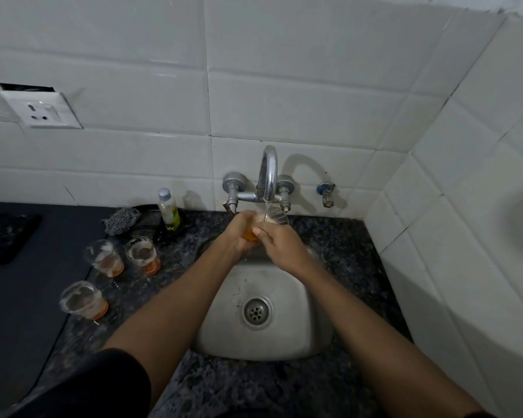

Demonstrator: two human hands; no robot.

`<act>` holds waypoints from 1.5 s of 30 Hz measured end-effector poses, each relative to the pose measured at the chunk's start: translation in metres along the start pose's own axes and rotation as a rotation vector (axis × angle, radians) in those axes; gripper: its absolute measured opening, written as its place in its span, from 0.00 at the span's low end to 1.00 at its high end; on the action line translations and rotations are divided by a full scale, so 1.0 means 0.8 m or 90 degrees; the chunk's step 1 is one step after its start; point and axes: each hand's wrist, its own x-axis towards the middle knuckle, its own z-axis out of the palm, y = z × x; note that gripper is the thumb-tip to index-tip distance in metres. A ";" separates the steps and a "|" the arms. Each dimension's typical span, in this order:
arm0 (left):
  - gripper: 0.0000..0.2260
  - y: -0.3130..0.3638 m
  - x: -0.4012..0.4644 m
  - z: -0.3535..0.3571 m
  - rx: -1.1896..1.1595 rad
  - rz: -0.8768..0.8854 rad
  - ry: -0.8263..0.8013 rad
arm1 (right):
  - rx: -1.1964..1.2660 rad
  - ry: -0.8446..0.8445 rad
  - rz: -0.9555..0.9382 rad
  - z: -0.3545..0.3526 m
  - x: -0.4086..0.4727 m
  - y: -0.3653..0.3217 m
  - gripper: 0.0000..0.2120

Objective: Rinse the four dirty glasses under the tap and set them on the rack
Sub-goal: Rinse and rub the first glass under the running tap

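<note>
- The sink (299, 336) sat in the speckled counter (354, 267), and both forearms reached across the basin toward its far edge.
- The tap (269, 173) arched out from the tiled wall with water running from its spout, and the stream fell straight into the glass held below it.
- Three dirty glasses (106, 257) stood upright on the counter to the left of the sink, well apart from both hands and nearer the left arm; no rack could be seen anywhere.
- The left hand (239, 233) was wrapped round the orange base end of the glass, fingers closed on it.
- The right hand (281, 242) lay against the same glass from the near side, fingers curled and pressed to its wall, the tips hidden.
- The glass (272, 220) in hand was tilted, its long axis running from the base in the left palm up and to the right, mouth toward the spout.
- The next move seemed to turn on that tilt: the mouth pointed away from the fingers, so tipping it out would fall to the left hand.
</note>
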 end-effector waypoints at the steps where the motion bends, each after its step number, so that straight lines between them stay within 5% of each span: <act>1: 0.13 0.000 -0.003 0.000 0.003 -0.004 0.010 | -0.054 -0.006 -0.043 -0.003 -0.001 0.006 0.23; 4: 0.13 0.007 -0.006 0.001 0.061 -0.010 0.009 | -0.186 -0.082 -0.112 -0.012 -0.005 0.027 0.16; 10: 0.13 -0.002 -0.005 -0.004 0.057 0.025 -0.017 | 0.170 -0.039 0.118 0.011 -0.003 -0.014 0.14; 12: 0.13 -0.005 -0.010 -0.002 0.027 0.034 -0.027 | 0.048 -0.004 0.014 0.007 -0.008 -0.004 0.16; 16: 0.10 -0.002 -0.014 0.003 0.018 0.031 -0.026 | -0.141 -0.095 -0.082 0.008 -0.014 0.026 0.18; 22: 0.10 -0.006 -0.008 -0.007 0.011 0.045 -0.050 | 0.227 -0.019 0.108 0.016 -0.011 0.001 0.16; 28: 0.17 -0.001 -0.013 -0.008 -0.007 0.038 -0.033 | 0.018 -0.043 -0.070 0.015 -0.018 0.027 0.18; 33: 0.41 -0.010 0.021 -0.032 0.001 0.119 0.064 | 0.339 0.054 0.124 0.025 -0.026 0.011 0.13; 36: 0.39 -0.014 0.024 -0.037 -0.014 0.170 0.104 | 0.478 0.129 0.249 0.027 -0.027 -0.002 0.13; 40: 0.22 -0.012 -0.014 -0.016 -0.018 0.264 0.165 | 0.526 0.119 0.322 0.027 -0.033 -0.006 0.16; 43: 0.36 -0.012 -0.023 -0.013 -0.026 0.315 0.179 | 0.592 0.080 0.349 0.026 -0.036 -0.006 0.16; 45: 0.36 -0.012 -0.029 -0.011 -0.022 0.348 0.200 | 0.626 0.062 0.347 0.026 -0.035 -0.009 0.15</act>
